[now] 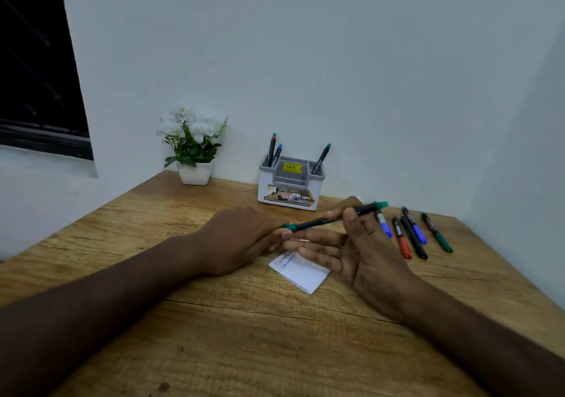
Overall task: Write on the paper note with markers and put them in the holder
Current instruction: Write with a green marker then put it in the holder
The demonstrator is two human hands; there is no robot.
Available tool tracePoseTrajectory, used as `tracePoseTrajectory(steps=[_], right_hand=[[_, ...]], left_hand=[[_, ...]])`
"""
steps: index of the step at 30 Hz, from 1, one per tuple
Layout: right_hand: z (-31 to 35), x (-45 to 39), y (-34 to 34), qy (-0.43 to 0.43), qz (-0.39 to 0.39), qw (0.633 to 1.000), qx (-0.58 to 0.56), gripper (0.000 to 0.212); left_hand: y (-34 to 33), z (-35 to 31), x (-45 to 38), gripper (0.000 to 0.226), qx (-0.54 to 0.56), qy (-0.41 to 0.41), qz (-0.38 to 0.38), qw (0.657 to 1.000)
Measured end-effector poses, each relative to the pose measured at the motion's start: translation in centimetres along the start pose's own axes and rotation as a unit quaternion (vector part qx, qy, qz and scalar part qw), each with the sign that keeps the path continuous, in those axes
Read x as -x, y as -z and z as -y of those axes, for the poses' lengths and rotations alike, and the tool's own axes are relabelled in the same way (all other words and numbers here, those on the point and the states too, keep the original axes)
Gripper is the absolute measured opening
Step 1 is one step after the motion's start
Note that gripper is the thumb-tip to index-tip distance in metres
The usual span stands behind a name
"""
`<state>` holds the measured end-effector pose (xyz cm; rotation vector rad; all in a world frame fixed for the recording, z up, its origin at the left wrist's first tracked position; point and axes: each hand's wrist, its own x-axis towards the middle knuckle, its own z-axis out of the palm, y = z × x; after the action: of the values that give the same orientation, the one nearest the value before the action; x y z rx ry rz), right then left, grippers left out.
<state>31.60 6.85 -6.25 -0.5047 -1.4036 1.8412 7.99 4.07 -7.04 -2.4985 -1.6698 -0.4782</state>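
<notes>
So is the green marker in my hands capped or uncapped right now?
Capped, as far as shows. The green marker has a green cap on its end at the left hand; the right hand pinches the barrel. No bare tip visible.

**A wooden table set in a pale corner**

A grained wooden table (244, 320) fills the lower view, pushed into a corner of plain bluish-white walls (336, 60). At ten o'clock a dark window (36, 69) shows black. The light is dim and even.
</notes>
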Motion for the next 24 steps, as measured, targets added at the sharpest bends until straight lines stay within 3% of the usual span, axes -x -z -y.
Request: tracePoseTrajectory(steps=[2,7,10,11,13,19,24], right_hand=[[0.1,-0.1,0.0,0.003,-0.005,0.999,-0.037,0.033],[0.3,-0.9,0.6,0.095,-0.103,0.990,0.028,0.043],[0.3,-1.0,0.9,0.104,-0.159,0.981,0.037,0.042],[0.1,-1.1,1.0,0.099,-0.167,0.980,0.040,0.042],[-0.1,-1.2,1.3,0.088,-0.171,0.980,0.058,0.042],[-0.3,-1.3,1.6,0.034,-0.133,0.987,0.083,0.035],[-0.2,-1.8,1.6,0.001,-0.110,0.971,0.214,0.020]], left_hand=[[-0.2,0.6,0.3,0.032,0.011,0.000,0.005,1.000],[0.0,0.1,0.3,0.049,0.028,-0.006,0.001,1.000],[-0.4,0.5,0.4,0.031,0.047,-0.009,0.030,0.998],[-0.5,0.6,0.3,0.037,0.057,-0.006,0.042,0.997],[-0.8,0.7,0.4,0.049,0.087,-0.011,0.053,0.995],[-1.0,0.6,0.1,0.040,0.075,-0.031,0.077,0.994],[-0.8,0.6,0.0,0.065,0.072,-0.018,0.093,0.993]])
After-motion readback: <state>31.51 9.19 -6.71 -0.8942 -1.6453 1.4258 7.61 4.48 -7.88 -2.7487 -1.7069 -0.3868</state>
